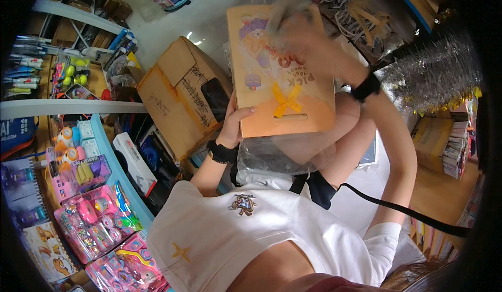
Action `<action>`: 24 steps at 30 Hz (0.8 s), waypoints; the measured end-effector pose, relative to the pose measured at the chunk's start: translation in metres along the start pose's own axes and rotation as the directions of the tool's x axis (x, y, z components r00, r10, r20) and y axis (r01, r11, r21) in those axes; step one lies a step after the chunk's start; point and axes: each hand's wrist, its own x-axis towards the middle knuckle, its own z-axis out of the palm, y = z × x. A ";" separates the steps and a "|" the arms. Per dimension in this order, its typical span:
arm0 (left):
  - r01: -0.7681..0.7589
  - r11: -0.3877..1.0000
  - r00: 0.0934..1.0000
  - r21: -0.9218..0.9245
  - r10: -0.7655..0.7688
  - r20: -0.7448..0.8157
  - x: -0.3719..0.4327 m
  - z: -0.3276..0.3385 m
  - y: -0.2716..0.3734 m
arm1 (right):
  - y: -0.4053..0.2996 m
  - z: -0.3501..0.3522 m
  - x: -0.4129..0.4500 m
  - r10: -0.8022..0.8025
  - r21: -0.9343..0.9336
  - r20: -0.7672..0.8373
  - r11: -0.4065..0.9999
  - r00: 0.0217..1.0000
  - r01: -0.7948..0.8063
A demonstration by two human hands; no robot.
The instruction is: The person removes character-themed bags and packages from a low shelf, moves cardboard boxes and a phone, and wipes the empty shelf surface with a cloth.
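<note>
My left hand [234,125] grips the near left corner of a flat paper gift bag [282,95], its thumb on the front face. The bag is tan and orange, with printed cartoon figures, a yellow ribbon bow [287,99] and a slotted handle hole. Over its far right part is my right hand [292,29], blurred, with something greyish at the fingers; whether it grips that or a cloth cannot be told. A clear plastic sleeve [282,152] hangs beneath the gift bag, above my lap.
A cardboard box [180,99] bearing handwriting stands at the left, with a dark phone-like object [215,97] on it. Shelves [78,107] of boxed toys and pens line the left side. Silver tinsel [431,76] hangs at the right. A black strap [404,209] crosses the lower right.
</note>
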 end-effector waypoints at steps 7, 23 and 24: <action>0.047 0.990 0.993 -0.131 -0.061 -0.101 -0.003 -0.024 0.001 | -0.058 0.011 -0.052 -0.032 0.136 0.341 0.991 0.940 -0.015; 0.085 0.948 0.858 0.305 0.086 -0.507 0.057 -0.096 0.012 | -0.028 0.013 -0.158 0.952 0.920 0.128 -0.009 0.278 -0.393; 0.116 0.904 0.835 0.413 0.137 -0.533 0.061 -0.094 0.015 | -0.016 0.024 -0.164 0.959 0.990 0.107 -0.079 0.262 -0.113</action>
